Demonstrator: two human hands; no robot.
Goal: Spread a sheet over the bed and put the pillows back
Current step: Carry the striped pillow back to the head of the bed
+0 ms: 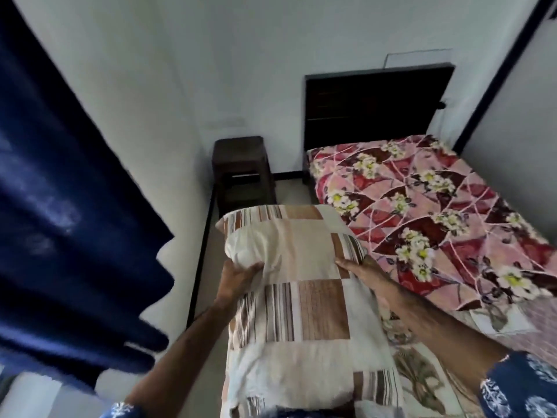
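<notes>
Floor strip (pixel 289 188) between left wall and bed (pixel 422 212): narrow, open at the near end. Far end blocked by dark stool (pixel 241 170) standing against the wall. Blue curtain (pixel 66 206) hangs in folds on near left, crowding that side. Pillow (pixel 301 297) held out in front fills the middle, near end of the strip. Bed top, floral sheet, bare up to the dark headboard (pixel 376 107). Right wall runs close along the bed's far side.

- My right hand (pixel 358 268) is partly tucked behind the pillow (pixel 301 285); its fingertips are out of sight.
- The pillow's near end runs off the bottom edge.
- The blue curtain (pixel 60 206) at left is blurred.
</notes>
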